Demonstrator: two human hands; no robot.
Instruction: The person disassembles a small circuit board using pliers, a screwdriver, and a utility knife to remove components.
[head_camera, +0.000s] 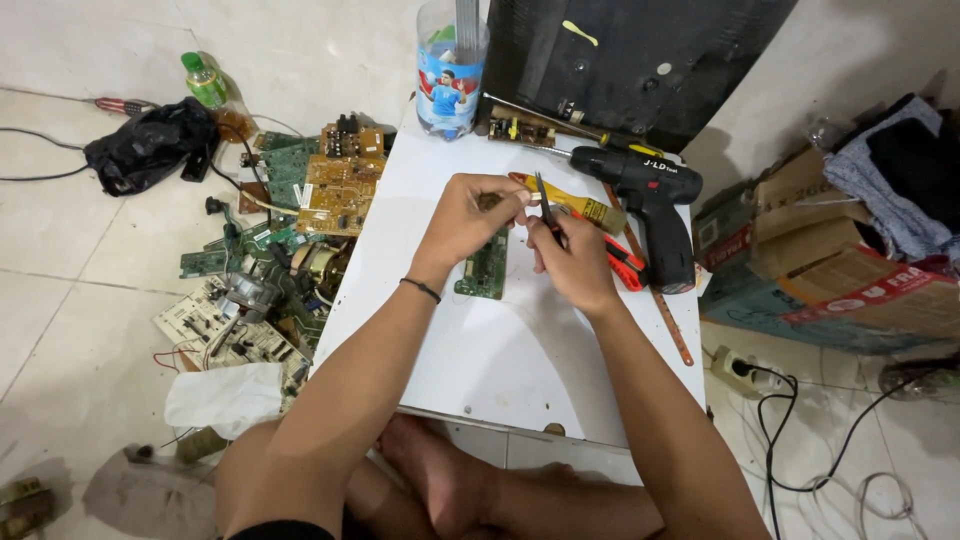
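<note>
Left hand: your left hand pinches a small brown part, grip closed on it.
Right hand: your right hand closes its grip on dark pliers.
Green circuit board: beneath both hands, mid-tabletop.
Far right edge: black drill crowds it.
Open room: near edge, bare white.

The white surface looks smooth and matt, like painted board. On it, the cordless drill at two o'clock has a black plastic body with a dull sheen. The small green circuit board looks glossy. At three o'clock, the cardboard boxes are matt brown paper; the floor tiles look smooth.
</note>
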